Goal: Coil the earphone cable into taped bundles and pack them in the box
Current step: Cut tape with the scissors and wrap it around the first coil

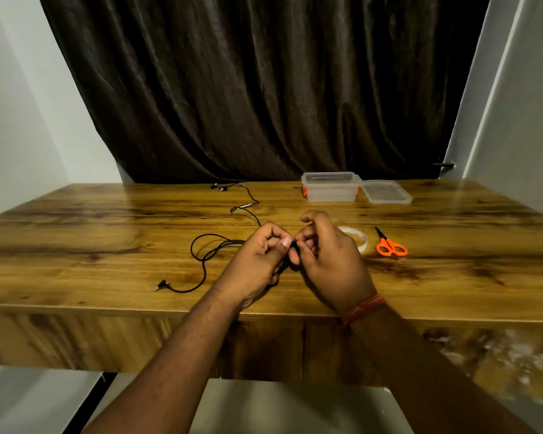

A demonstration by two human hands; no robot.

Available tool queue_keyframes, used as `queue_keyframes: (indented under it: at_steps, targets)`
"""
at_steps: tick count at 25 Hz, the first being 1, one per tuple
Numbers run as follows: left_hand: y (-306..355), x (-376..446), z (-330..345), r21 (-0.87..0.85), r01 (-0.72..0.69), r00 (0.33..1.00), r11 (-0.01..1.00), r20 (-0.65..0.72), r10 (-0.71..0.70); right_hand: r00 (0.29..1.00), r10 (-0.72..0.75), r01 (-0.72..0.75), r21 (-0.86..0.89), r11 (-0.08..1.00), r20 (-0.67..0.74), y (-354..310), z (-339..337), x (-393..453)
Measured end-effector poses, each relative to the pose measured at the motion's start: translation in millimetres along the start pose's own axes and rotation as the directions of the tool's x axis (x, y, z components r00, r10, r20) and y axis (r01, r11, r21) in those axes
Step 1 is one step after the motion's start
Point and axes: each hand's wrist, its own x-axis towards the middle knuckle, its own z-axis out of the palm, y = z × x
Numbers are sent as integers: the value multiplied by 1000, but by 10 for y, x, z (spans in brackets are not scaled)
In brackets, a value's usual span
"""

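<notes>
The head view shows one thin black earphone cable [205, 250] lying loosely on the glossy brown wood-grain surface [76, 239]. Its angled plug [161, 286] rests near the front edge at left, a slack loop curls just left of the hands, and the rest runs far to a small inline remote [244, 206] and two earbuds [219, 187] near the back edge. The left hand [257, 261] and right hand [326, 261] meet at the middle of the surface, fingertips together, each grip closed on a short stretch of that cable pinched between thumb and fingers. A reddish thread band [362, 308] circles the right wrist.

Just right of the right hand, partly hidden by it, lies one roll of clear tape [359, 238]. Beside it lies one pair of orange-handled scissors [389, 244]. At the far right stands one clear plastic box with orange clips [330, 189], open, with its one clear lid [387, 192] lying flat just right of it. A dark brown curtain [264, 89] hangs behind.
</notes>
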Motion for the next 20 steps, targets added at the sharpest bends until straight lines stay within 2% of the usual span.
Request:
queue_keyframes:
  at_steps: [5, 14, 20]
  targets:
    - [-33, 19, -14, 50, -12, 1000, 999, 2, 12, 999, 8, -9, -12, 1000, -36, 5, 4, 9]
    - [-63, 53, -5, -2, -11, 999, 1000, -32, 11, 1000, -22, 22, -78, 997, -8, -43, -1, 1]
    - [-119, 74, -26, 15, -55, 998, 998, -20, 55, 993, -87, 103, -199, 975, 84, -98, -10, 1]
